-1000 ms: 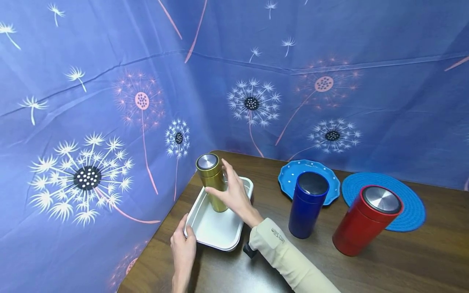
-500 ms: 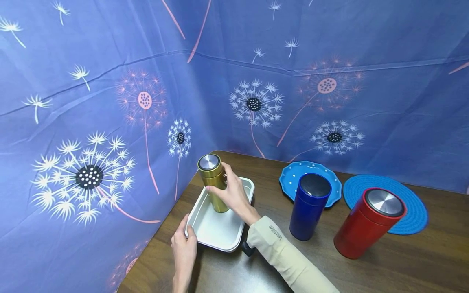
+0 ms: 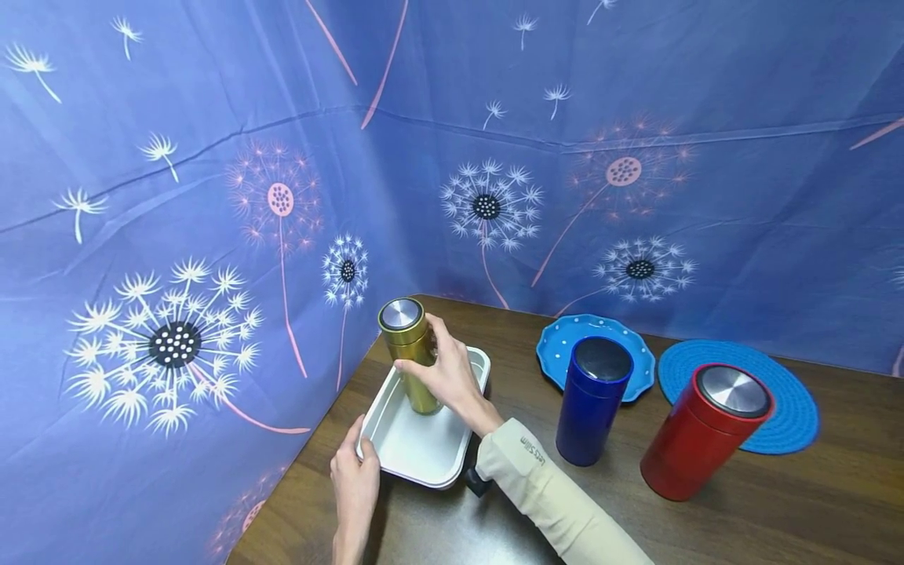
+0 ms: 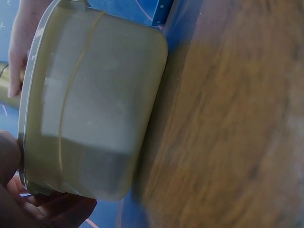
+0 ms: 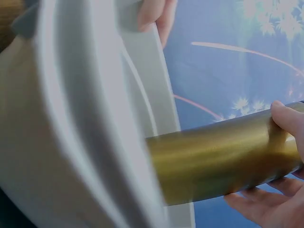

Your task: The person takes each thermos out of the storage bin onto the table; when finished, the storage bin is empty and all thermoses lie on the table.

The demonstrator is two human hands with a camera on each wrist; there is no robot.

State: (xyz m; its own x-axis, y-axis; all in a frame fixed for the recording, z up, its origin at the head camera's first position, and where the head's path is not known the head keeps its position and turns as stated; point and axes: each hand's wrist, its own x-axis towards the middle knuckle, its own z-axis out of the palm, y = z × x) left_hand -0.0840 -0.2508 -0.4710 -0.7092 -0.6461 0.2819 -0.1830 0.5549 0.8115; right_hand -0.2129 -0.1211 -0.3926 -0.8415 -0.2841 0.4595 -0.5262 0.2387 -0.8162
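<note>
A gold thermos bottle [image 3: 417, 377] with a silver lid stands upright in the white rectangular tub [image 3: 406, 451]. My right hand [image 3: 450, 377] holds it round the upper body, thumb on the near side; the right wrist view shows the same gold bottle [image 5: 223, 161] between thumb and fingers. At the tub's left rim is my left hand [image 3: 355, 471], pinching the edge with the thumb over the top. In the left wrist view the tub's outer wall [image 4: 99, 104] fills much of the picture, and the fingers [image 4: 61, 209] lie beneath its rim.
To the right stand a blue thermos [image 3: 593, 400] and a red thermos [image 3: 706, 431] on the wooden table [image 3: 833, 502]. Behind them lie a dotted blue plate [image 3: 558, 345] and a round blue mat [image 3: 791, 408]. Blue dandelion-print cloth [image 3: 424, 196] hangs along the back and left.
Both hands keep their hold, one on the gold thermos, the other on the tub rim. The head view shifts slightly; nothing else has visibly moved.
</note>
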